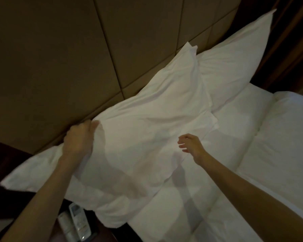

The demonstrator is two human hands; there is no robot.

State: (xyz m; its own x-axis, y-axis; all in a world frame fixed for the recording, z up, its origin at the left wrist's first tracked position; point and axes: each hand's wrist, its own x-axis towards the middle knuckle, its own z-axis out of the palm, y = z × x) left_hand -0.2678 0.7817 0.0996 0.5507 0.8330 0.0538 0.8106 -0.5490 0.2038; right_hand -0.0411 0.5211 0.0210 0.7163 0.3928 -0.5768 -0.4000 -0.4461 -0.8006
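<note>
The padded brown headboard point(59, 58) fills the upper left, and the white duvet point(252, 172) spreads over the lower right. 2 white pillows lean against the headboard. The far pillow point(243, 55) stands upright at the right. The near pillow point(147, 123) lies tilted in front of it, covering its lower corner, with its bottom edge resting on the duvet.

The left hand point(77, 138) has its fingers curled over the near pillow's top edge, bunching the cover. The right hand point(191, 145) holds nothing. Its fingers are loosely spread just above the pillow's lower right part (whether they touch it I cannot tell).

The pillow looks light, soft and squashy, and its smooth cover will likely slide over the filling. A pinch of cloth alone would probably slip, so take a handful of filling at 2 opposite edges.

2 remote controls point(77, 222) lie at the lower left.
</note>
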